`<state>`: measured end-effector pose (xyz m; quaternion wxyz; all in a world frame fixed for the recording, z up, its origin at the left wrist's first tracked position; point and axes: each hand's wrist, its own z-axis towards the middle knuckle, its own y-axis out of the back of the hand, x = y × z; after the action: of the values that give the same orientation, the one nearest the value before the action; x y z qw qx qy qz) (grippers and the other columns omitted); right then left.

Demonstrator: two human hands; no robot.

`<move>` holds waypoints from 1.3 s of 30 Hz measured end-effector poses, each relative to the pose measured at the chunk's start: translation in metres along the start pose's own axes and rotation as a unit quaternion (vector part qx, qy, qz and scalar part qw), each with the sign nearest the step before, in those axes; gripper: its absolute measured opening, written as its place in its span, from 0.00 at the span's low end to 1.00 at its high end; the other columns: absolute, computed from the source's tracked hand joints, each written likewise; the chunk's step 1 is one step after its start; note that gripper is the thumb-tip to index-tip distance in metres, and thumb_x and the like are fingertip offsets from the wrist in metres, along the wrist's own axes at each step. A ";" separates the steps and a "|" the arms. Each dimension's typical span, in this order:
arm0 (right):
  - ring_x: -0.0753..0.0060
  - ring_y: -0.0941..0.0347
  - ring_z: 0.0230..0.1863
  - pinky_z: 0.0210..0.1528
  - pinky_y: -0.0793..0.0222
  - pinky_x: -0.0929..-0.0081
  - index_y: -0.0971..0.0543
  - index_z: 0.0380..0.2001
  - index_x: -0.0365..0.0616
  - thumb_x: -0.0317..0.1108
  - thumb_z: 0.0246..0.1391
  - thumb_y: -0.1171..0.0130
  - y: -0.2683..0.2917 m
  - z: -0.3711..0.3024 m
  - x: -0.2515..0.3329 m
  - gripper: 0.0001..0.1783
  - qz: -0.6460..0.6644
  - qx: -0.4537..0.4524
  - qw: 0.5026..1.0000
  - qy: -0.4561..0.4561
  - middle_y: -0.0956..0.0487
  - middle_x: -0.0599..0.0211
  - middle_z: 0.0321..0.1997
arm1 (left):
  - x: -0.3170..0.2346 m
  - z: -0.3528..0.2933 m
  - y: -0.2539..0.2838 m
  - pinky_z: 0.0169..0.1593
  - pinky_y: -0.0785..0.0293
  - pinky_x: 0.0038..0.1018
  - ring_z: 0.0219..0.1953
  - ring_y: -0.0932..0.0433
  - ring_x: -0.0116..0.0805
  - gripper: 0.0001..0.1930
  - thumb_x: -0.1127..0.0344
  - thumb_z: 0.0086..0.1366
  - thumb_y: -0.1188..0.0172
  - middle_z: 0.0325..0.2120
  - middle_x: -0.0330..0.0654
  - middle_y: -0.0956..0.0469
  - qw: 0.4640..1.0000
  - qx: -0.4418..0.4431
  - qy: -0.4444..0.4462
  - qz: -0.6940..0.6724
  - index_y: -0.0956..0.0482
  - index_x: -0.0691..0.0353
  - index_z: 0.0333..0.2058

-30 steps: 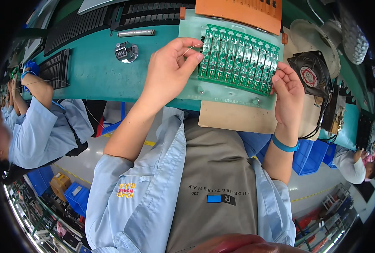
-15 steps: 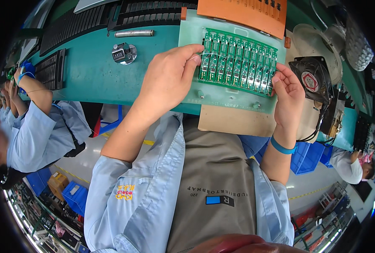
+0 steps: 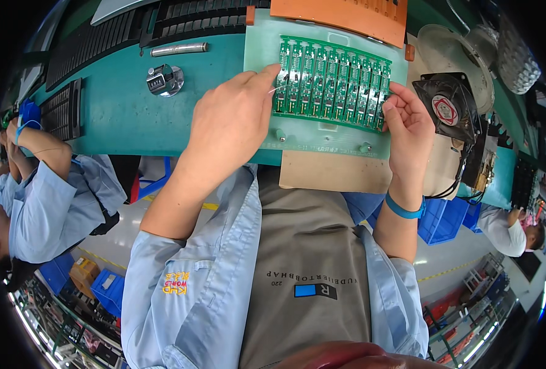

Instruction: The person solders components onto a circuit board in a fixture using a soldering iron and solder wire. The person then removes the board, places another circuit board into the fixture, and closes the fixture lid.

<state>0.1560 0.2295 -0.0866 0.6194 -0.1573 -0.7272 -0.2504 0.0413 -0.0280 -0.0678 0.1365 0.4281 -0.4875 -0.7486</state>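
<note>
A green circuit board panel, made of several narrow boards side by side, lies over a pale green, translucent base plate. At the panel's left edge is my left hand, its index finger against the upper left side; the thumb is mostly hidden. A thin whitish strand shows between that hand and the board, its kind unclear. My right hand, with a blue band on the wrist, pinches the panel's right edge between thumb and fingers.
An orange slotted tray borders the plate's far side. Right of it stand a black fan and a round translucent cover. A tally counter and a metal tube lie left. A co-worker sits far left.
The whole view has shifted, moving the bench leftward and slightly up. My left hand has turned a little, and less of the whitish strand shows across the board. My right hand keeps its hold.
</note>
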 end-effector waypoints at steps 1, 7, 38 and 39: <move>0.83 0.29 0.31 0.31 0.31 0.89 0.22 0.55 0.30 0.17 0.62 0.42 -0.001 0.000 0.000 0.18 0.000 0.000 1.000 -0.001 0.21 0.67 0.37 | -0.001 -0.001 0.000 0.32 0.23 0.41 0.28 0.18 0.52 0.17 0.72 0.67 0.43 0.37 0.47 0.14 1.000 0.001 0.000 0.000 0.19 0.65 0.54; 0.83 0.29 0.31 0.31 0.31 0.89 0.22 0.55 0.31 0.17 0.62 0.41 -0.004 -0.002 0.002 0.17 -0.038 -0.015 0.999 0.005 0.21 0.68 0.36 | -0.007 -0.004 0.001 0.31 0.24 0.41 0.27 0.18 0.52 0.19 0.70 0.68 0.42 0.36 0.47 0.15 0.994 0.038 0.002 0.100 0.20 0.64 0.56; 0.75 0.31 0.27 0.31 0.32 0.78 0.15 0.48 0.38 0.22 0.57 0.37 -0.019 -0.008 0.006 0.15 -0.332 -0.074 0.927 0.156 0.22 0.68 0.34 | 0.015 -0.014 -0.003 0.37 0.27 0.37 0.31 0.22 0.44 0.21 0.67 0.75 0.46 0.36 0.45 0.19 0.994 0.075 -0.001 -0.079 0.24 0.59 0.64; 0.76 0.31 0.28 0.32 0.32 0.79 0.15 0.49 0.37 0.21 0.57 0.37 -0.020 -0.009 0.006 0.15 -0.342 -0.075 0.922 0.164 0.22 0.68 0.34 | 0.015 -0.014 -0.004 0.37 0.27 0.36 0.31 0.22 0.44 0.21 0.67 0.75 0.46 0.36 0.45 0.19 0.994 0.075 -0.001 -0.078 0.24 0.59 0.64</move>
<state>0.1515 0.2069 -0.0830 0.5929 0.0982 -0.6044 -0.5230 0.0441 -0.0445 -0.0807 0.0443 0.4733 -0.5074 -0.7187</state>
